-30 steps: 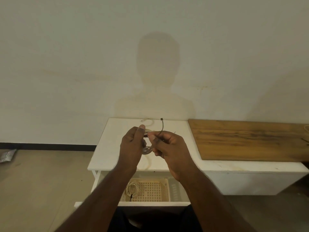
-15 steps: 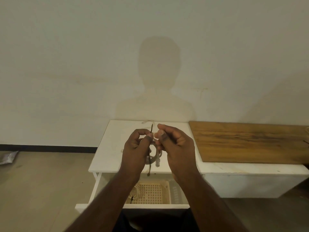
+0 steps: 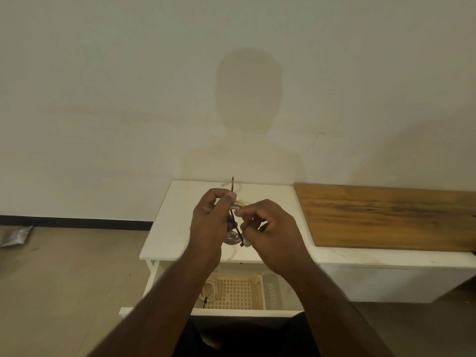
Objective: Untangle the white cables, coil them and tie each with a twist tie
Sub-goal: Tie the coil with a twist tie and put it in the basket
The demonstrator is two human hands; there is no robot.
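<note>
Both hands are raised above the white table (image 3: pixel 175 228). My left hand (image 3: pixel 210 225) grips a small coil of white cable (image 3: pixel 231 238) and pinches a dark twist tie (image 3: pixel 233 186) whose upper end sticks up past the thumb. The tie runs down across the coil to a lower end by my right hand (image 3: pixel 270 228), which pinches the coil's right side, fingers curled. A loose white cable (image 3: pixel 240 188) lies on the table behind the hands, mostly hidden. In the open drawer, another coiled white cable (image 3: pixel 209 289) with a dark tie sits in a cream basket (image 3: pixel 255 292).
A brown wooden board (image 3: pixel 386 215) covers the right part of the table. The open drawer (image 3: pixel 206 311) juts toward me under the hands. A plain wall stands behind. A grey packet (image 3: pixel 15 237) lies on the floor at the left.
The twist tie's upper end passed from my right hand to my left thumb and now stands upright. My right hand dropped to the coil's right side; the coil hangs lower between the hands.
</note>
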